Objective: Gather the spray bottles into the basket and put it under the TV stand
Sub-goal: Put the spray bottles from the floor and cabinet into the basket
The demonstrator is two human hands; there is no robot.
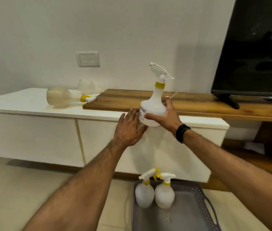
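My right hand (166, 117) grips a white spray bottle (153, 105) with a yellow collar, upright, just off the front edge of the TV stand (32, 104). My left hand (130, 127) is open, fingers spread, beside the bottle's left side; I cannot tell if it touches it. On the floor below stands a grey basket (200, 195) with two upright spray bottles, one at the left (144, 195) and one at the right (164, 195). A yellowish bottle (60, 97) lies on its side on the white top, and a clear one (89, 87) lies behind it.
A wooden shelf (198, 104) overlaps the white cabinet and carries a black TV (255, 47) at the right. A wall switch (88, 59) sits above the cabinet. Tiled floor (15, 189) stretches left of the basket. A dark gap (265, 147) opens under the wooden shelf at the right.
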